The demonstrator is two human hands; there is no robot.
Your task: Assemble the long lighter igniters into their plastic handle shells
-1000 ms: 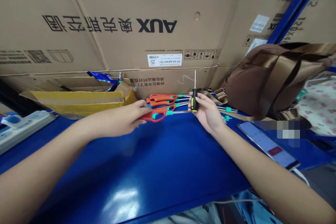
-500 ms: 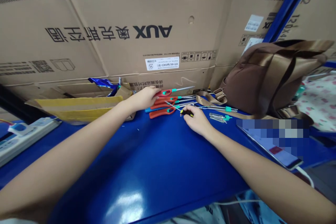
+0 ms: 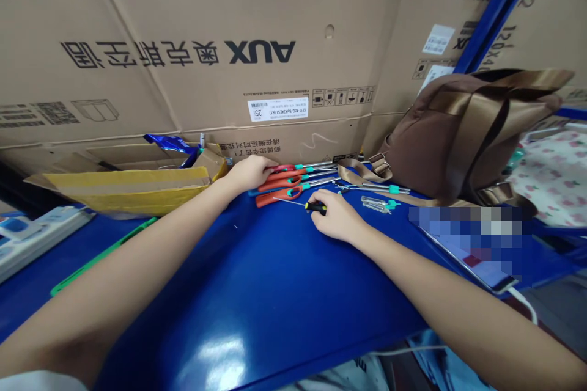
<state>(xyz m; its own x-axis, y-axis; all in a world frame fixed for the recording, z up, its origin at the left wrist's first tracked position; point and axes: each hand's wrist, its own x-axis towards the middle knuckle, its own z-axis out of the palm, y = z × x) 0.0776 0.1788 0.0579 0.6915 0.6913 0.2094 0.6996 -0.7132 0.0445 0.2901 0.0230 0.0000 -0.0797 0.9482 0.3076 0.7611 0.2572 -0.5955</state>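
My left hand (image 3: 250, 172) reaches to the back of the blue table (image 3: 257, 293) and rests on the handle end of a pile of several red long-nosed lighters (image 3: 287, 182) with teal triggers. Its fingers curl over the top lighter's grip. My right hand (image 3: 334, 215) lies low on the table just right of the pile, closed round a small screwdriver (image 3: 315, 207) with a black and yellow handle. The screwdriver's thin shaft points left toward the lowest lighter.
A large AUX cardboard box (image 3: 183, 49) forms the back wall. An open yellow-taped carton (image 3: 123, 186) sits at left, a white power strip (image 3: 27, 238) further left. A brown bag (image 3: 463, 128), loose metal parts (image 3: 378, 201) and a phone (image 3: 477, 244) lie at right.
My left hand carried a red lighter from the table's middle back onto the pile. My right hand lowered the screwdriver from upright to lying flat near the table.
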